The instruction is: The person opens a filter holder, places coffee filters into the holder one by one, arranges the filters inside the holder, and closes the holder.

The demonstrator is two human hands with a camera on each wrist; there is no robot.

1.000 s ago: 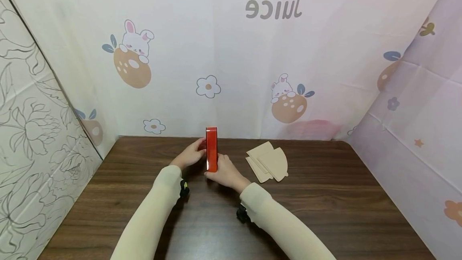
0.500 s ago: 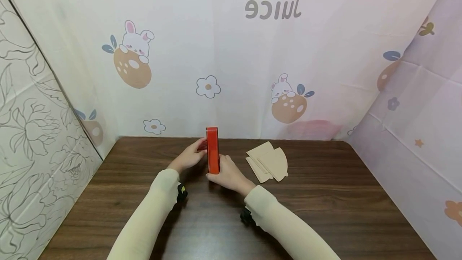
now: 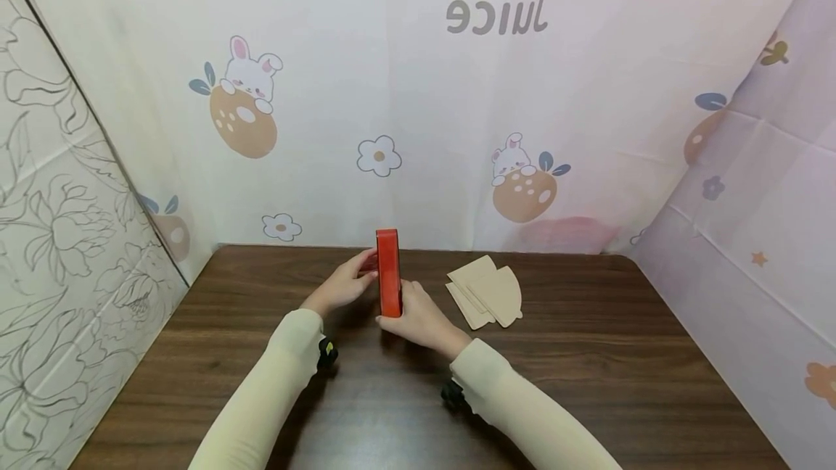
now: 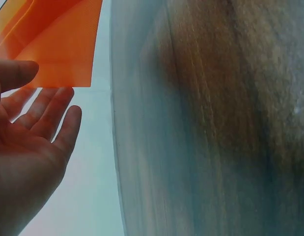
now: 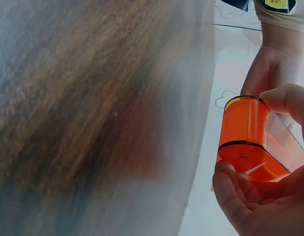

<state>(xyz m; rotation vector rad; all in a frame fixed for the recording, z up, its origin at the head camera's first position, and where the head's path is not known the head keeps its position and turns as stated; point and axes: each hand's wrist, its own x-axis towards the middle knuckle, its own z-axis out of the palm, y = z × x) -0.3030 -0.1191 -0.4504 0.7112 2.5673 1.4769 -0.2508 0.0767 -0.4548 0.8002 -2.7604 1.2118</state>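
A narrow, upright, see-through orange-red box (image 3: 388, 274) stands between the two hands near the back of the table in the head view. My right hand (image 3: 418, 314) grips its lower near end; in the right wrist view the thumb lies on top of the box (image 5: 245, 130) and the fingers curl beneath it. My left hand (image 3: 342, 283) holds the box from its left side. In the left wrist view the thumb overlaps a flat orange face (image 4: 68, 54), with the other fingers (image 4: 53, 110) along its lower edge. The box partly hides the left fingertips in the head view.
Several beige fan-shaped card pieces (image 3: 486, 292) lie overlapping to the right of the box on the dark wood table (image 3: 588, 383). A patterned curtain (image 3: 431, 107) hangs right behind the table's back edge, with more patterned cloth at both sides.
The box has shifted slightly to the right and turned a little, with my right hand moving right and nearer along with it. My left forearm has drawn slightly back to the left.
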